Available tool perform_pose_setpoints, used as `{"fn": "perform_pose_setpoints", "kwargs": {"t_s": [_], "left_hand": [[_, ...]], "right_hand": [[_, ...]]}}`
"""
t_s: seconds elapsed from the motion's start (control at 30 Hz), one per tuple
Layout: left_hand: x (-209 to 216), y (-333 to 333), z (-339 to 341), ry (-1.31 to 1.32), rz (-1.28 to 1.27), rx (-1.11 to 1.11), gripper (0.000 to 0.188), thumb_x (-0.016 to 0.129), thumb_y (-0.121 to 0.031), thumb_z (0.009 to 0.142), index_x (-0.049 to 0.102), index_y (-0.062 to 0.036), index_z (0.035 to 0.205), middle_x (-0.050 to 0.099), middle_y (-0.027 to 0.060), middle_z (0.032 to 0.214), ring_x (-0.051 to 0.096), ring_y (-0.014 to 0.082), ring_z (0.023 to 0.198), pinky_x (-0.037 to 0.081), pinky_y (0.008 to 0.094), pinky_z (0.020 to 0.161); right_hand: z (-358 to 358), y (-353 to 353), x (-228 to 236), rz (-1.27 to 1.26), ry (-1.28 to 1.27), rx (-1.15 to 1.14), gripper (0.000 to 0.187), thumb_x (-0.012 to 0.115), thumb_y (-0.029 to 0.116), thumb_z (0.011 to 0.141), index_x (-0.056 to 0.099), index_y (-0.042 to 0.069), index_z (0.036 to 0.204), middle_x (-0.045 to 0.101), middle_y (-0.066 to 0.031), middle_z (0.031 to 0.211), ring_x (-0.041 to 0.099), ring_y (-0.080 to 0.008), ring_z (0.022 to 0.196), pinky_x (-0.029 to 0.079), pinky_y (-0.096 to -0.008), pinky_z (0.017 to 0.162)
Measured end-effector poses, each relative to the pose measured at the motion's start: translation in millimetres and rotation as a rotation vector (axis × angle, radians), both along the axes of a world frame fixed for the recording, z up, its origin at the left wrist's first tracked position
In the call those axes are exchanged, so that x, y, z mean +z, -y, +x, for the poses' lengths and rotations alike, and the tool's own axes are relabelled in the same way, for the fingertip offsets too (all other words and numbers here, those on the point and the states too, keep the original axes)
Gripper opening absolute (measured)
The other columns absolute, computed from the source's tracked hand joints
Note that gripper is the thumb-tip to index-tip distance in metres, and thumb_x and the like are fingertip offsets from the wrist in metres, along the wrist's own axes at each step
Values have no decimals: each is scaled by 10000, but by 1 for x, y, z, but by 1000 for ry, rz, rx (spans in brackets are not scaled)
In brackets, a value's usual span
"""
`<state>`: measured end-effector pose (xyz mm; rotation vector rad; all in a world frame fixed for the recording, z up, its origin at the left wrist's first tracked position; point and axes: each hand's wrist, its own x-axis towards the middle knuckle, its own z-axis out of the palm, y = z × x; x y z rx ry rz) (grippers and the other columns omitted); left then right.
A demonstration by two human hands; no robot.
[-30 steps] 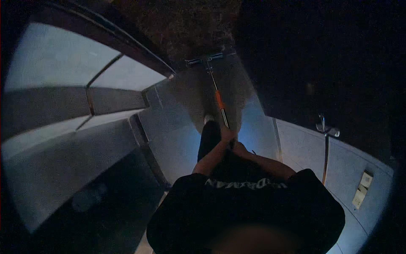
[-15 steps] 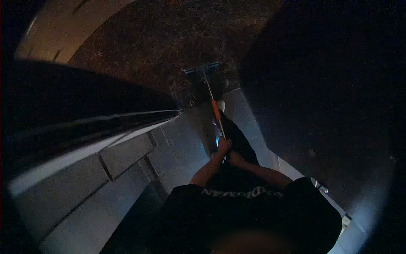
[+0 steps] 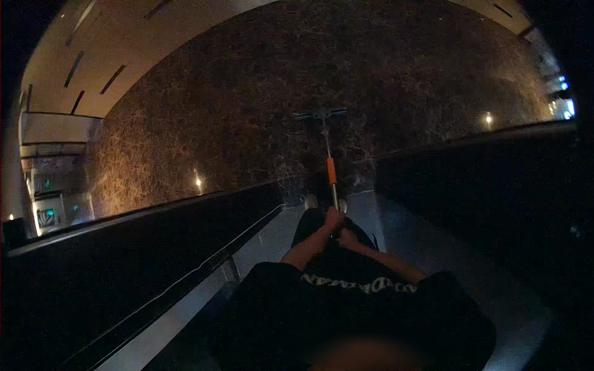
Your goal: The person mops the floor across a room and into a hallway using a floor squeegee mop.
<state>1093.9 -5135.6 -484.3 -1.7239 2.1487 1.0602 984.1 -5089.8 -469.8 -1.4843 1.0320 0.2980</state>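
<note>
My left hand (image 3: 334, 218) is wrapped round the metal pole of a long-handled mop (image 3: 331, 171). Closed lower on the same pole, nearer my body, is my right hand (image 3: 348, 238). An orange sleeve covers part of the pole beyond my hands. At the far end, the wide, dark mop head (image 3: 320, 114) lies crosswise on the dark, patterned floor (image 3: 247, 93). Dim light hides the head's finer details and the pole's near end. My shoes show on both sides of the pole, at the edge of the pale tiles.
Dark walls or panels (image 3: 142, 247) flank me on the left and right, with a narrow strip of pale tiled floor (image 3: 365, 216) between them. Beyond, the dark floor meets a light wall (image 3: 80, 74) with dark slots. Small bright lights reflect off the floor on both sides.
I have moved forward between the panels, and more of the dark floor and far wall shows. The mop now points straighter ahead, its head farther right in view. Both hands keep their hold.
</note>
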Motion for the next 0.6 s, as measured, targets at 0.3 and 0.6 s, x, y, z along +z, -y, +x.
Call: {"fn": "perform_pose_setpoints", "kwargs": {"t_s": [0.3, 0.6], "left_hand": [[-103, 91, 43, -226, 260, 523, 384, 559, -270, 633, 496, 52, 833, 496, 211, 917, 491, 336, 865, 417, 388, 690], [3, 269, 41, -91, 335, 1041, 327, 524, -205, 619, 489, 51, 819, 500, 221, 870, 508, 345, 795, 420, 365, 675]], "right_hand": [[34, 129, 4, -84, 65, 166, 297, 466, 219, 711, 483, 11, 921, 527, -173, 785, 510, -309, 762, 388, -393, 636], [44, 261, -17, -338, 237, 37, 412, 477, 286, 709, 418, 50, 1042, 481, -165, 995, 472, -314, 901, 384, -389, 728]]}}
